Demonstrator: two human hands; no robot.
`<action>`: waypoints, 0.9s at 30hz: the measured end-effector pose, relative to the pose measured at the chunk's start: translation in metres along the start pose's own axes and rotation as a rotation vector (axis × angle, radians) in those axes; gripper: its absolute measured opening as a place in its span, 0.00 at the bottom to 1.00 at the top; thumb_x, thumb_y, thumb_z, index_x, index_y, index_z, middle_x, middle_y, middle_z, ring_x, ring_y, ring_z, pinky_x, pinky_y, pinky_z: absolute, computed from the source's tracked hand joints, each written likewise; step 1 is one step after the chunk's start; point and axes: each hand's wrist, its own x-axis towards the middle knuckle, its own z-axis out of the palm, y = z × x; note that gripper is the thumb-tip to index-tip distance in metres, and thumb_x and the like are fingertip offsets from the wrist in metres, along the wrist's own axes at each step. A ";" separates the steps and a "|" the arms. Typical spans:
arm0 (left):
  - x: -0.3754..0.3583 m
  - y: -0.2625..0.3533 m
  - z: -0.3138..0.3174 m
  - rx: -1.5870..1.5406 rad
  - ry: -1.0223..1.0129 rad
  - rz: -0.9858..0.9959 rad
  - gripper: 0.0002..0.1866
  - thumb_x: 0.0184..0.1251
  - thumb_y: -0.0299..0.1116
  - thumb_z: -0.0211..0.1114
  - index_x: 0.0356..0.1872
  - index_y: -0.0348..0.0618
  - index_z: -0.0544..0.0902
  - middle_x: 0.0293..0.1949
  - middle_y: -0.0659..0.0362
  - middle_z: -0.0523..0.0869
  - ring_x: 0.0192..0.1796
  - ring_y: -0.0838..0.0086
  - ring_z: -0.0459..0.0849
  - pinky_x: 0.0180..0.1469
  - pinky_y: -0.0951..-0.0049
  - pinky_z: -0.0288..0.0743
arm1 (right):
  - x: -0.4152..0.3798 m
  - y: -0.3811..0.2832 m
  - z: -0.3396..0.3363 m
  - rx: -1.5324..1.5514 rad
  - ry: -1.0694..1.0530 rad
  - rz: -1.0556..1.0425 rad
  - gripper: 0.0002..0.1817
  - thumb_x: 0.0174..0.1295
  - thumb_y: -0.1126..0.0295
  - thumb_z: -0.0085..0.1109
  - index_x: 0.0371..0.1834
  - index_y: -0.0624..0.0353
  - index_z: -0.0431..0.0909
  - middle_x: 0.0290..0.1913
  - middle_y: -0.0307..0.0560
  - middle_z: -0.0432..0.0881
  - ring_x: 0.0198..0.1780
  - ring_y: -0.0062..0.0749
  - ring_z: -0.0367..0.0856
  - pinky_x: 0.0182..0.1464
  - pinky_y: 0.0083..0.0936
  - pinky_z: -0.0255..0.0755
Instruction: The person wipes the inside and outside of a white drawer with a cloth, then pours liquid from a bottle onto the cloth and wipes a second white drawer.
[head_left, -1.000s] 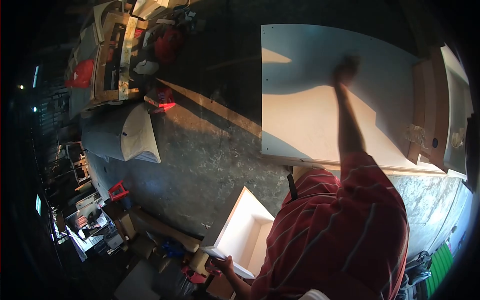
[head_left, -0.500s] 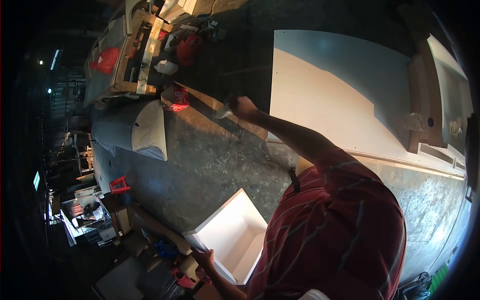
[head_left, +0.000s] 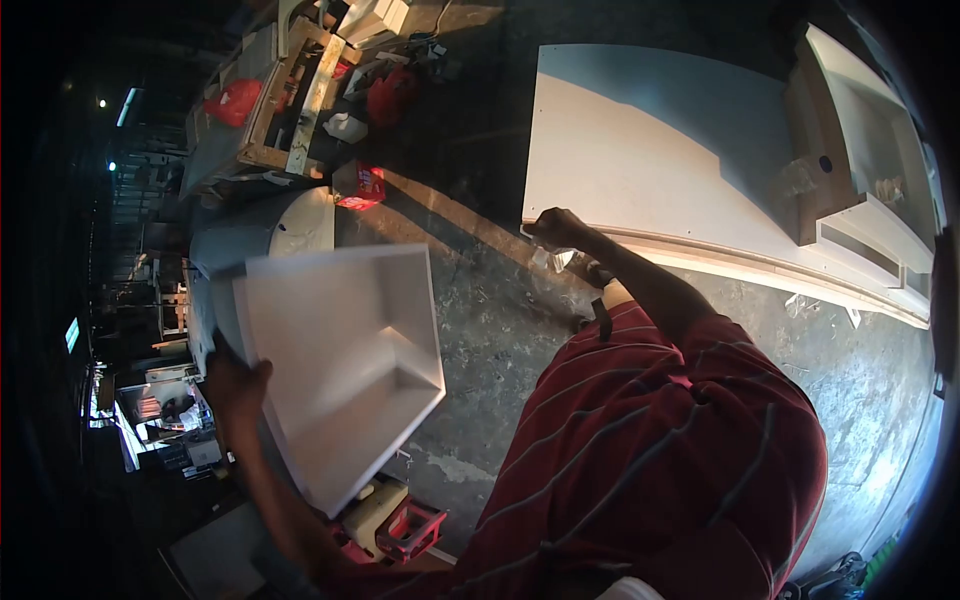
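Observation:
My left hand (head_left: 238,385) grips the outer edge of a white open box (head_left: 330,410), which is tilted so that its hollow inside faces me. The box has straight board-like walls and is raised over the floor at the left. My right hand (head_left: 560,230) is closed, knuckles up, by the near corner of a large white panel (head_left: 640,160). Below its fingers hangs a small whitish, crumpled-looking piece (head_left: 552,260); I cannot tell its kind. My striped red shirt (head_left: 660,450) fills the lower right.
A white cabinet-like frame (head_left: 870,140) stands at the panel's far right end. At the upper left are a wooden bench (head_left: 300,150), a red bag (head_left: 237,102) and a red box (head_left: 365,187). A red stool (head_left: 412,528) stands low, beside the white box.
My left hand has lifted the white box up and left, turning it. The right hand, holding the whitish piece, has moved right to the panel's corner.

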 end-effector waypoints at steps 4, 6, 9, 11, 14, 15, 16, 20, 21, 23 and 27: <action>0.042 0.045 -0.074 -0.252 0.129 0.243 0.32 0.35 0.32 0.61 0.52 0.42 0.74 0.36 0.48 0.82 0.40 0.51 0.81 0.45 0.59 0.74 | -0.026 -0.073 -0.018 0.008 0.046 0.037 0.38 0.56 0.32 0.46 0.35 0.62 0.82 0.32 0.59 0.82 0.38 0.45 0.82 0.42 0.35 0.74; 0.051 0.071 -0.108 -0.315 0.176 0.286 0.30 0.35 0.32 0.60 0.49 0.41 0.75 0.33 0.50 0.82 0.37 0.56 0.81 0.44 0.62 0.74 | -0.026 -0.095 -0.037 0.006 -0.033 0.074 0.40 0.55 0.30 0.45 0.39 0.63 0.81 0.34 0.59 0.82 0.40 0.46 0.82 0.44 0.35 0.74; 0.068 0.096 -0.139 -0.429 0.178 0.287 0.27 0.35 0.31 0.58 0.46 0.41 0.76 0.30 0.54 0.81 0.32 0.64 0.79 0.40 0.67 0.72 | -0.028 -0.120 -0.064 0.179 0.115 0.019 0.48 0.47 0.24 0.46 0.41 0.67 0.80 0.40 0.61 0.81 0.45 0.46 0.80 0.49 0.37 0.71; 0.084 0.103 -0.149 -0.573 0.114 0.351 0.24 0.36 0.33 0.57 0.42 0.40 0.77 0.29 0.56 0.80 0.30 0.71 0.75 0.36 0.72 0.68 | -0.025 -0.127 -0.094 0.225 0.115 -0.029 0.50 0.45 0.24 0.48 0.43 0.70 0.79 0.39 0.61 0.81 0.46 0.47 0.80 0.50 0.37 0.71; 0.112 0.117 -0.142 -0.670 0.088 0.317 0.21 0.36 0.35 0.58 0.38 0.39 0.78 0.28 0.56 0.79 0.31 0.70 0.75 0.36 0.71 0.68 | -0.030 -0.121 -0.153 0.166 0.191 0.025 0.40 0.49 0.36 0.58 0.40 0.73 0.78 0.38 0.63 0.81 0.42 0.49 0.81 0.47 0.35 0.72; 0.116 0.127 -0.135 -0.675 0.087 0.329 0.21 0.36 0.35 0.58 0.38 0.39 0.78 0.28 0.56 0.79 0.31 0.70 0.75 0.36 0.71 0.68 | -0.029 -0.106 -0.171 0.167 0.216 -0.024 0.37 0.48 0.41 0.60 0.38 0.72 0.79 0.35 0.62 0.82 0.38 0.48 0.81 0.44 0.34 0.72; 0.119 0.138 -0.128 -0.669 0.080 0.314 0.20 0.36 0.36 0.58 0.36 0.38 0.78 0.28 0.56 0.79 0.31 0.70 0.74 0.35 0.70 0.68 | -0.031 -0.092 -0.191 0.165 0.242 -0.075 0.33 0.48 0.45 0.62 0.35 0.72 0.80 0.33 0.61 0.82 0.35 0.47 0.82 0.42 0.34 0.72; 0.131 0.180 -0.068 -0.878 -0.004 0.249 0.21 0.38 0.40 0.60 0.33 0.35 0.78 0.28 0.58 0.77 0.31 0.70 0.73 0.35 0.70 0.66 | -0.036 -0.049 -0.285 0.006 0.254 -0.009 0.23 0.50 0.57 0.65 0.34 0.71 0.80 0.30 0.56 0.83 0.33 0.39 0.82 0.37 0.33 0.72; 0.142 0.187 -0.040 -0.968 -0.070 0.204 0.21 0.39 0.40 0.60 0.34 0.35 0.78 0.29 0.58 0.77 0.32 0.70 0.73 0.35 0.70 0.66 | -0.042 -0.052 -0.316 -0.065 0.250 0.065 0.23 0.49 0.56 0.65 0.34 0.69 0.80 0.31 0.55 0.83 0.34 0.40 0.82 0.37 0.34 0.73; 0.145 0.213 0.020 -1.259 -0.252 0.101 0.21 0.40 0.39 0.61 0.37 0.37 0.77 0.32 0.59 0.76 0.33 0.69 0.75 0.38 0.70 0.69 | -0.038 -0.043 -0.364 -0.253 0.262 0.144 0.22 0.47 0.54 0.66 0.33 0.66 0.82 0.32 0.54 0.83 0.35 0.42 0.83 0.39 0.35 0.74; 0.117 0.297 0.120 -1.486 -0.312 -0.054 0.14 0.42 0.39 0.61 0.29 0.40 0.77 0.26 0.60 0.74 0.28 0.73 0.74 0.32 0.72 0.68 | -0.006 -0.022 -0.447 -0.596 0.185 0.172 0.20 0.45 0.54 0.66 0.34 0.59 0.83 0.34 0.51 0.84 0.38 0.43 0.83 0.42 0.35 0.76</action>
